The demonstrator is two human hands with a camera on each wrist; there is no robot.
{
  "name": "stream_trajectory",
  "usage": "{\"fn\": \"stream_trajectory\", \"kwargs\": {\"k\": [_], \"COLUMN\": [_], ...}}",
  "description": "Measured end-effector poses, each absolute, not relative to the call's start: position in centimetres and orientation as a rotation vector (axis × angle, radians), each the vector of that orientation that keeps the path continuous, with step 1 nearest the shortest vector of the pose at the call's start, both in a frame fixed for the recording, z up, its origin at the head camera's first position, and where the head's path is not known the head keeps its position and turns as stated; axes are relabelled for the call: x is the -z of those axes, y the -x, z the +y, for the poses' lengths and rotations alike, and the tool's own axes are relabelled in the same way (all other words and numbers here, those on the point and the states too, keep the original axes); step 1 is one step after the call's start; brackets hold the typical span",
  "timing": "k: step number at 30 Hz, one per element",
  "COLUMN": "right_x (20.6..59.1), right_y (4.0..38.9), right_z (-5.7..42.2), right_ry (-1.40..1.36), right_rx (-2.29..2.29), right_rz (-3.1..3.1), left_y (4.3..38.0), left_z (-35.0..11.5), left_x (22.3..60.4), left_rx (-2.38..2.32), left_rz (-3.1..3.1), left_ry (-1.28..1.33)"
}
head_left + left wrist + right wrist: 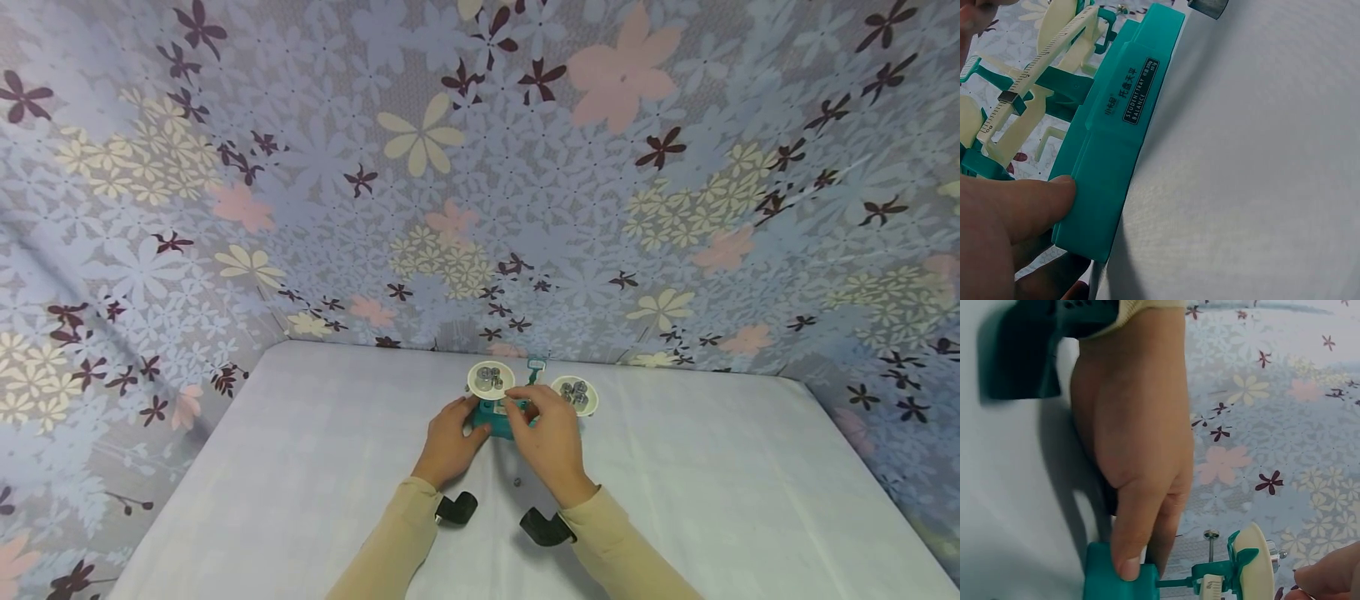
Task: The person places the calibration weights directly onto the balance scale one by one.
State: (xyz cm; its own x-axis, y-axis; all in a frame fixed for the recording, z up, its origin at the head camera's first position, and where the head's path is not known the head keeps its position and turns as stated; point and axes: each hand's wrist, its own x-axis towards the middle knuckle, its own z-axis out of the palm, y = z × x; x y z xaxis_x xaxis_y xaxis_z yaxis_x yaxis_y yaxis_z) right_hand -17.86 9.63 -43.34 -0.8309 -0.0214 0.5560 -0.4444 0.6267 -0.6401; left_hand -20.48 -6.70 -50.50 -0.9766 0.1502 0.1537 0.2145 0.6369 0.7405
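A teal tray balance (1116, 125) stands on the table. My left hand (452, 442) grips the left end of its base, thumb on the front face and fingers round the end. My right hand (551, 442) is over the base, with thumb and index fingertips close together beside the left pan (474, 390). I cannot tell whether anything sits between them. Several metal weights (485, 380) stand on the left pan. More weights (576, 394) stand on the right pan (592, 403). In the left wrist view, a black rider (1012, 102) sits on the ruled beam (1041, 62).
A small metal piece (517, 482) lies on the white tablecloth (360, 417) between the forearms. Black wrist cameras, left (457, 508) and right (545, 528), stick out inward from the sleeves. A flower-patterned wall covering (480, 208) rises behind the table.
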Motion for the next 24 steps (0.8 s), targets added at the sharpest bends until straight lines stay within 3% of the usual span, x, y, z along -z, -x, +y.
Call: {"fn": "stream_trajectory", "kwargs": {"k": [24], "right_x": [45.8], "right_y": [14.8], "right_z": [11.9], "right_ry": [-0.326], "right_rx": [-1.282], "right_rz": [-2.501], "left_y": [20.3], "left_z": [-6.7], "left_x": [50.3], "left_rx": [1.260], "left_rz": [-2.762], "left_ry": [0.312]}}
